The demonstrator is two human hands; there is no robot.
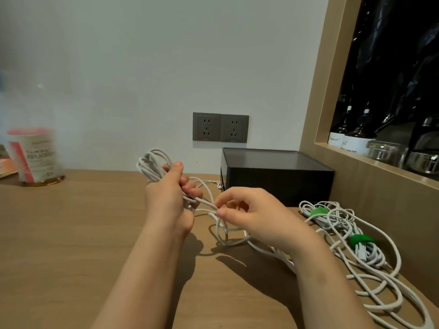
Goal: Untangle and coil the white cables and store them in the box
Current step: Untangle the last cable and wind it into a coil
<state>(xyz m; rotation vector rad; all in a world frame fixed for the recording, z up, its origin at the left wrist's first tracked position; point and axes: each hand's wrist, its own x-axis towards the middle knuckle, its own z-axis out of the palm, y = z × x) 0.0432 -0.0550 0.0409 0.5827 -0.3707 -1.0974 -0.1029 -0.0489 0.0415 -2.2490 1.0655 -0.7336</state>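
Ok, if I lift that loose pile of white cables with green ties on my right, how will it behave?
Probably floppy: the pile of white cables sprawls in slack loops across the wooden desk. Likely to trail and snag, since the green ties bind only parts.

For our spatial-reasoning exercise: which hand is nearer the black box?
Right. The right hand pinches a white cable just in front of the black box; the left hand, gripping the coil, is farther left.
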